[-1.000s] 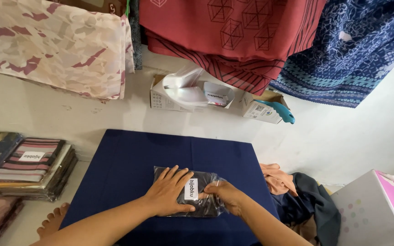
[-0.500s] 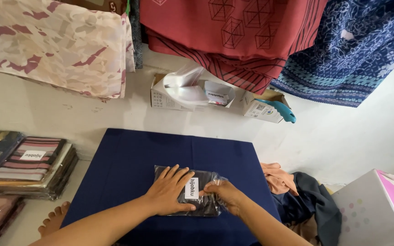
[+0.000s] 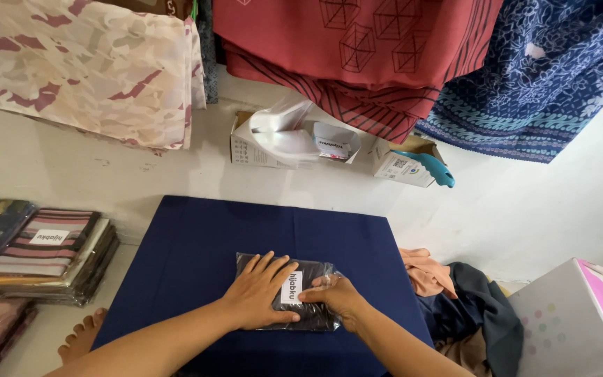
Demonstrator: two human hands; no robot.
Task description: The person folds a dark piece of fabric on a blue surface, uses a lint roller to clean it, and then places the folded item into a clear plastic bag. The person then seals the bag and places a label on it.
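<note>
1. At the far left edge, a stack of folded scarves [image 3: 40, 255] in clear sleeves lies flat, well apart from the hands; they look striped and glossy under the plastic.
2. A bare foot [image 3: 82, 335] shows just beside the lower left corner of the navy cloth [image 3: 197, 237].
3. The navy cloth is a smooth, matte rectangle spread flat over the desk, with wide bare margins to the left of and beyond the hands.
4. The left hand [image 3: 259, 293] lies palm down, fingers spread flat, pressing the left half of the plastic packet [image 3: 315, 279]; its grip is released, not closed round anything.
5. The plastic packet sits on the near middle of the navy cloth: dark folded fabric in a shiny, crinkled clear bag with a small white label.
6. The right hand [image 3: 336, 297] rests on the packet's right part, fingers curled against the plastic; whether it pinches the bag I cannot tell.
7. Past the cloth's right edge lies a loose heap of peach and dark clothes [image 3: 455, 293].
8. At the far right stands a white and pink box [image 3: 567, 314] with hard, straight edges.
</note>
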